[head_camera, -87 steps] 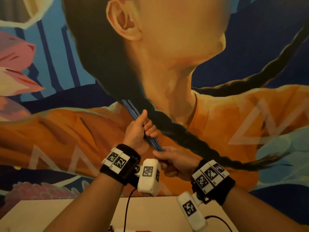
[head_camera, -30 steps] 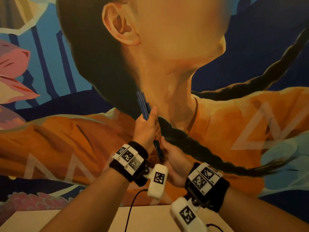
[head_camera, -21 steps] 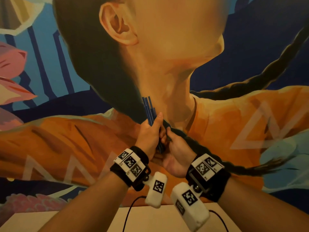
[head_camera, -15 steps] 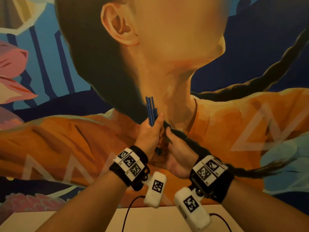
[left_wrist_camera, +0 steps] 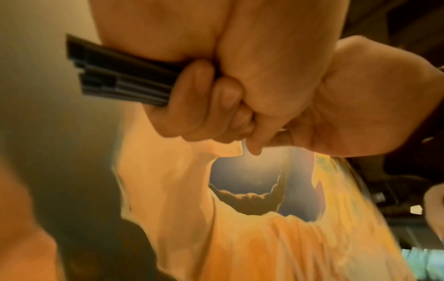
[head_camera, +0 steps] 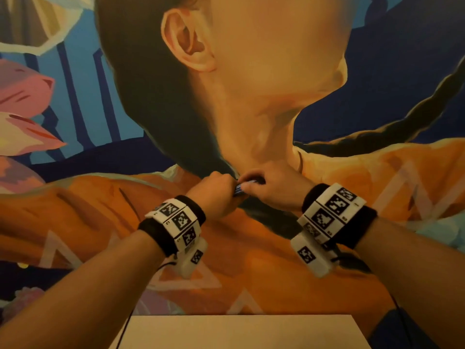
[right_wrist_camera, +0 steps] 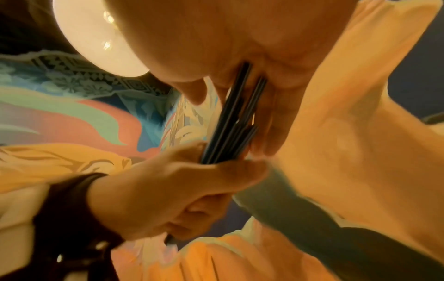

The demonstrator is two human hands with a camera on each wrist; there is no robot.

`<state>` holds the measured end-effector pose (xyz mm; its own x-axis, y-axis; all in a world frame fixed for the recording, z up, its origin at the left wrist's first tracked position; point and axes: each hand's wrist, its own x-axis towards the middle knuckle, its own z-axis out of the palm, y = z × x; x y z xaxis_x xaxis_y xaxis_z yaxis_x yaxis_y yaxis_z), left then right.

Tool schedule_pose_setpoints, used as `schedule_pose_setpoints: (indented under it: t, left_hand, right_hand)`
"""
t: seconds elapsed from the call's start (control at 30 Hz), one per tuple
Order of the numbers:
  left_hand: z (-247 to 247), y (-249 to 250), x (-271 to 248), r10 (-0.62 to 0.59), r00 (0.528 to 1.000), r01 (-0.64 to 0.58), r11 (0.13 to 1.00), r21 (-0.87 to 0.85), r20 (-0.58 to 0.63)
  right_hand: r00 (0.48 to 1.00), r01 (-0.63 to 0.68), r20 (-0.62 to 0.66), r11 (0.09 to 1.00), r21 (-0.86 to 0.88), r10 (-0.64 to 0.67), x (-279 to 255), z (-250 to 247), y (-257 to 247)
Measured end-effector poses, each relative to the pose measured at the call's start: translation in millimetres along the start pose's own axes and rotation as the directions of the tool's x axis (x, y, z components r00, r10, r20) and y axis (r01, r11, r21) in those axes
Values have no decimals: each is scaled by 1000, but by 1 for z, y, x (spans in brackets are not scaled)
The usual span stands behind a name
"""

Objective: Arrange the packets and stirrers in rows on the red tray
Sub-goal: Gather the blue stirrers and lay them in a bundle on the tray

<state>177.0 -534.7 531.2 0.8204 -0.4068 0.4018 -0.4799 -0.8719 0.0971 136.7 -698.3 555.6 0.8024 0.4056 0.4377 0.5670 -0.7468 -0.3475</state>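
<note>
Tipped level now, stirrers (head_camera: 242, 189) gripped in both hands' fingers (left_wrist_camera: 192, 95) before mural (head_camera: 352, 222), above table (head_camera: 239, 331).

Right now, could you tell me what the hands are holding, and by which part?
Both hold the bundle of dark stirrers: left hand grips one end, right hand the other.

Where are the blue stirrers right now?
In the head view the stirrers are mid-frame, held between the left hand and right hand, raised before the mural, above the table.
</note>
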Motion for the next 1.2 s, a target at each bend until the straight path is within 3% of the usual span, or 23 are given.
schedule_pose_setpoints:
  t: [0.1, 0.23, 0.3, 0.43, 0.57, 0.63, 0.73, 0.87, 0.93, 1.1, 1.2]
  left_hand:
    - [-10, 2, 2, 11, 999, -16, 995, 94, 52]
    - [-22, 10, 3, 5, 999, -10, 990, 140, 39]
    - [-24, 14, 1, 40, 999, -40, 997, 67, 5]
    - [-24, 18, -1, 84, 994, -85, 996, -18, -68]
    - [-32, 5, -10, 152, 987, -161, 965, -205, -59]
    - [-34, -5, -18, 165, 976, -207, 910, -360, -142]
    - [-26, -12, -30, 52, 971, -201, 709, -676, -235]
    - [-7, -8, -39, -86, 974, -156, 418, -895, -210]
    - [0, -5, -39, -125, 975, -136, 317, -939, -183]
    - [9, 1, -34, -133, 979, -110, 302, -947, -157]
    - [7, -3, -34, -127, 978, -111, 360, -926, -166]
  right_hand:
    - [997, 56, 69, 960, -275, -39, -5, 0, -14]
    - [996, -22, 74, 907, -422, 59, -4, 4, -30]
    - [993, -56, 57, 853, -519, 100, 2, 8, -30]
    - [990, -142, -57, 821, -553, 133, 9, 12, -30]
    - [981, -189, -69, 822, -538, 180, 8, 11, -21]
    - [970, -243, -93, 856, -456, 226, 4, 7, -18]
    - [964, -265, -110, 883, -388, 241, -1, 6, -19]
    - [968, -250, -103, 870, -425, 227, -1, 8, -21]
    - [969, -245, -90, 844, -477, 231, 1, 11, -21]
    - [979, -205, -109, 804, -559, 174, 6, 23, -13]
    - [993, -119, -61, 876, -467, 102, 1, 21, -5]
